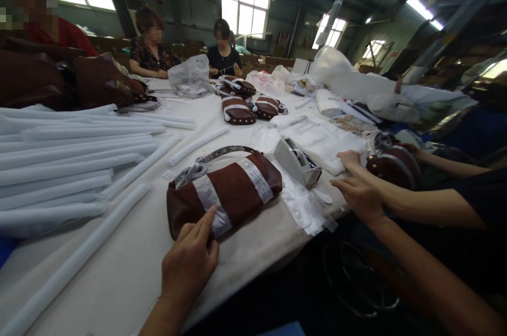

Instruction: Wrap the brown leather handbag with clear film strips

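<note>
A brown handbag [233,190] lies on the table in front of me, two translucent wrapping strips around its body and its patterned handle [227,152] arched at the back. My left hand [190,259] rests against its near side, index finger stretched onto the left strip [212,204], other fingers partly bent, gripping nothing visible. Off to the right, my right hand [362,198] is in the air near the grey tape dispenser [297,162], fingers extended and apart from the bag. Thin clear plastic sheets [303,206] lie between the bag and the table edge.
White foam-wrapped rolls [75,161] are piled on the left. Several strapped brown bags [238,110] stand farther back. At right, a co-worker's hand [350,159] is near another brown bag [394,167]. People sit across the table [130,262]; plastic bags [190,77] lie there.
</note>
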Tool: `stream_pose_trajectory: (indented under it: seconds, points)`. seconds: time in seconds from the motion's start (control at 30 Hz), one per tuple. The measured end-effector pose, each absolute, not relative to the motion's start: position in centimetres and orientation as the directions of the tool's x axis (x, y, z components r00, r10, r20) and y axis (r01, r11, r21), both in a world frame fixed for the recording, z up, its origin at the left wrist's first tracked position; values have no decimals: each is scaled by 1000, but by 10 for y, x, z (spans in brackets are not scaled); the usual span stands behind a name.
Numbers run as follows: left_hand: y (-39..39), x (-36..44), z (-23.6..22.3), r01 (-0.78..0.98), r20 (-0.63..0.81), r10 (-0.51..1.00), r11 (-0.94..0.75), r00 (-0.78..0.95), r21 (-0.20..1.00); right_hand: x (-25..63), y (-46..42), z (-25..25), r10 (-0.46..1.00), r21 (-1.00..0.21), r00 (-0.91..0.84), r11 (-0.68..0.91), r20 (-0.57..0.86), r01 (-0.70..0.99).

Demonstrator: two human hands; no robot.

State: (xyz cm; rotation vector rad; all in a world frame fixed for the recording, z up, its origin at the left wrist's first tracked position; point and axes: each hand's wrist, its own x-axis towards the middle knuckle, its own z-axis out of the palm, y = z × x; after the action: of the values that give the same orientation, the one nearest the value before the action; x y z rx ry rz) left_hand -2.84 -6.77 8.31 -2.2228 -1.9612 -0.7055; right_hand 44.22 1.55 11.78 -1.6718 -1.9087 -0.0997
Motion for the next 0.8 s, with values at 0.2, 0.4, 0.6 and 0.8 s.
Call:
stream_pose_trajectory:
  seconds: [0.2,0.4,0.6,0.8]
  points:
    - [-68,-27,85,959,391,919,-154,52,236,402,-7,181,759,106,-550,551,348,828]
    - [-70,-28,83,946,338,939,-161,59,282,301,9,194,553,-13,-760,811,341,584]
    - [-70,-28,82,926,322,945,-171,57,337,183,50,184,277,-8,-935,959,220,282]
    - [-70,-26,81,911,334,941,-190,63,366,95,96,179,197,122,-979,974,-45,191]
